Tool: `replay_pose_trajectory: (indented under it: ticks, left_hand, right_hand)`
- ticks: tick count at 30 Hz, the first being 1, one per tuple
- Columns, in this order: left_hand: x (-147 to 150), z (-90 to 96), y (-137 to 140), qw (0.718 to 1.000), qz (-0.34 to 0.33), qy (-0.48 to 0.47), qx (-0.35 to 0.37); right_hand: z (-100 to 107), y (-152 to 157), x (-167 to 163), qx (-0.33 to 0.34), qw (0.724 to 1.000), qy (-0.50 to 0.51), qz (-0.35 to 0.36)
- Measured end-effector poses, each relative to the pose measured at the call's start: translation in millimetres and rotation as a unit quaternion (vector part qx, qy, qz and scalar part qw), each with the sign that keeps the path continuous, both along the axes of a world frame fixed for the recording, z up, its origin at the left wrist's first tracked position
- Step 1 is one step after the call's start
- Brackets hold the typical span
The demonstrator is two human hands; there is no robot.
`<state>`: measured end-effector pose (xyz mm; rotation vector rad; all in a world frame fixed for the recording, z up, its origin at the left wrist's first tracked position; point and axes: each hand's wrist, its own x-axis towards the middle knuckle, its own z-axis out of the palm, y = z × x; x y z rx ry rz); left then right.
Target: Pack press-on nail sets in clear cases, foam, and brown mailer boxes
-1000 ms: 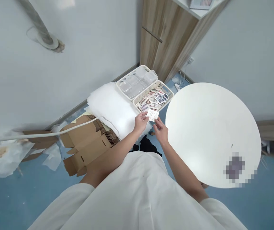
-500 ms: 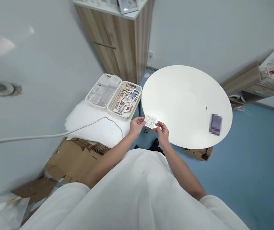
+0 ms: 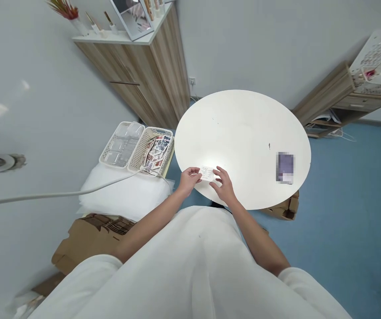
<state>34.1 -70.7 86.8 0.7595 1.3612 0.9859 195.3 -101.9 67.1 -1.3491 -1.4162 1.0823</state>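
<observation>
A small white card [image 3: 206, 173] with rows of dark print is over the near edge of the round white table [image 3: 240, 119]. My left hand [image 3: 189, 180] pinches its left edge between thumb and fingers. At the card's right side is my right hand [image 3: 224, 184], its thumb and fingers apart around that edge. Whether a fingertip there touches the card is too small to tell.
Left of the table, a basket of printed cards [image 3: 157, 150] stands beside a basket of clear plastic boxes [image 3: 122, 144]. White sheets [image 3: 120, 190] lie before them, crossed by a cable [image 3: 77, 193]. A pixelated purple item [image 3: 285, 166] rests on the table's right. Flattened cardboard [image 3: 87, 239] lies lower left.
My view has shifted, and the card now appears over the table instead of beside its edge. The fingers of my right hand have spread wider.
</observation>
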Motion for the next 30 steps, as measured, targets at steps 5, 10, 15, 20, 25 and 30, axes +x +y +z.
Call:
replay_pose_trajectory:
  ticks: [5,10,15,20,25,30]
  left_hand:
    - [20.1,-4.1,6.5,0.999,-0.028,-0.041,-0.019]
    - [37.4,-12.7,13.4,0.997,-0.057,0.050,0.021]
    - [48.5,-20.5,17.2,0.994,-0.072,0.064,0.043]
    - [57.5,-26.5,25.3,0.991,-0.100,0.061,0.057]
    - [65.4,-25.3,36.2,0.986,-0.132,0.069,0.069]
    - [68.8,-26.4,39.0,0.987,-0.124,0.077,0.060]
  right_hand:
    - [-7.1,16.9,22.5,-0.019,1.000,0.003,-0.011]
    - [-16.5,28.4,38.7,-0.138,0.985,0.102,-0.030]
    - [-18.3,32.1,49.4,-0.177,0.963,0.196,-0.047]
    - [-16.1,32.2,61.3,-0.206,0.953,0.209,-0.076]
    - [-15.8,28.7,72.5,-0.180,0.966,0.178,-0.058]
    - [-24.7,27.7,76.4,-0.151,0.983,0.108,-0.015]
